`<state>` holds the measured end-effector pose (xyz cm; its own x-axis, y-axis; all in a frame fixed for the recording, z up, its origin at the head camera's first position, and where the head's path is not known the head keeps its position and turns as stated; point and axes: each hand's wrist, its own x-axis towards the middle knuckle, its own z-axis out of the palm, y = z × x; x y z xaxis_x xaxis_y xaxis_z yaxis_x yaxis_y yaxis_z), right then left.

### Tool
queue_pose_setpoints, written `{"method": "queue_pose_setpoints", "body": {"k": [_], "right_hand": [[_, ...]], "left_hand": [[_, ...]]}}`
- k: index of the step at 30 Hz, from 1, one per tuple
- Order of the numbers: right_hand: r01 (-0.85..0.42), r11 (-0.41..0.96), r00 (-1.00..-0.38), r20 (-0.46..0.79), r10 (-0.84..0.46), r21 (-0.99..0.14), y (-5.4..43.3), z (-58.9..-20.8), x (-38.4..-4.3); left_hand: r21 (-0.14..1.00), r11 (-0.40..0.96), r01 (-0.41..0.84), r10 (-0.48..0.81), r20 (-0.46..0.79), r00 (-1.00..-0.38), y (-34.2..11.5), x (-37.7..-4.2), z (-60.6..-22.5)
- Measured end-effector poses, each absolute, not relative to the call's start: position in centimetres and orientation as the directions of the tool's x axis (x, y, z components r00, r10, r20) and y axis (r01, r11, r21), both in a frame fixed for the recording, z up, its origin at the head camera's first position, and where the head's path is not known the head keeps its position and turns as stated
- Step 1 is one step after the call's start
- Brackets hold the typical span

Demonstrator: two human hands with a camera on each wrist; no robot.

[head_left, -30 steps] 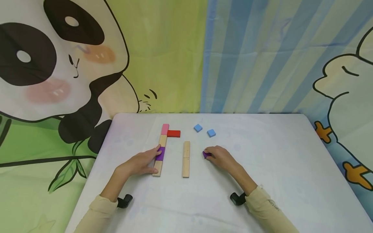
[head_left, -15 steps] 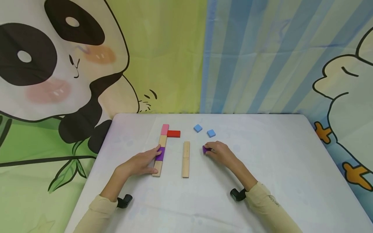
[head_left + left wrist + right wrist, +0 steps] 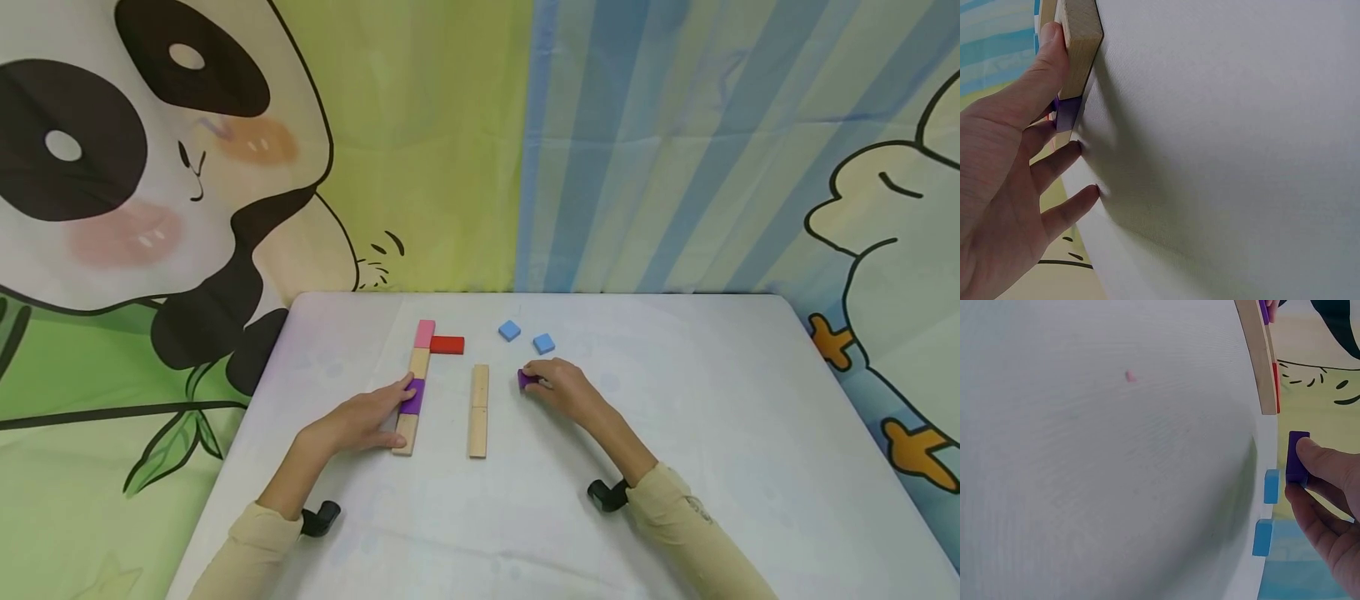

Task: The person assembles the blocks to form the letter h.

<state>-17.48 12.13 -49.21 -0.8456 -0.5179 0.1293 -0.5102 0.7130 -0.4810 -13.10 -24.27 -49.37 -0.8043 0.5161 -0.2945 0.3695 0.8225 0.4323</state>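
My right hand (image 3: 567, 389) pinches a small purple block (image 3: 525, 380) between thumb and fingers. In the right wrist view that block (image 3: 1296, 457) appears raised off the tabletop. My left hand (image 3: 358, 421) rests against a line of blocks, its fingers fairly straight and spread. Its index finger touches the purple block (image 3: 412, 403) in that line, and its thumb lies at the near plain wooden block (image 3: 406, 433). Farther along the line come another plain wooden block (image 3: 419, 362) and a pink block (image 3: 424, 333). A red block (image 3: 448, 345) juts rightward from near the far end.
Between the hands, two plain wooden blocks, a far one (image 3: 480, 385) and a near one (image 3: 477, 435), lie end to end. Two blue blocks, one left (image 3: 510, 331) and one right (image 3: 543, 343), sit toward the back of the white table (image 3: 712, 375).
My right hand has moved slightly away from me, toward the blue blocks, with the purple block still pinched. My left hand and the lined-up blocks have stayed in place.
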Motion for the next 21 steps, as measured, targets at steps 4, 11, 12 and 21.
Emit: {"method": "queue_pose_setpoints", "body": {"k": [4, 11, 12, 21], "right_hand": [[-0.519, 0.710, -0.841, 0.136, -0.523, -0.476, 12.0, -49.2, -17.8], [-0.504, 0.695, -0.846, 0.130, -0.518, -0.513, 11.5, -48.9, -18.4], [-0.500, 0.693, -0.847, 0.127, -0.516, -0.519, 11.4, -48.9, -18.5], [-0.515, 0.683, -0.838, 0.137, -0.528, -0.518, 10.6, -48.7, -19.3]], "left_hand": [[0.435, 0.824, 0.362, 0.512, -0.301, -0.804, -24.3, -13.2, -49.4], [0.436, 0.824, 0.362, 0.513, -0.299, -0.805, -24.2, -13.2, -49.3], [0.438, 0.823, 0.363, 0.514, -0.299, -0.804, -24.2, -13.1, -49.3], [0.446, 0.809, 0.384, 0.533, -0.278, -0.800, -24.3, -13.1, -49.3]]}}
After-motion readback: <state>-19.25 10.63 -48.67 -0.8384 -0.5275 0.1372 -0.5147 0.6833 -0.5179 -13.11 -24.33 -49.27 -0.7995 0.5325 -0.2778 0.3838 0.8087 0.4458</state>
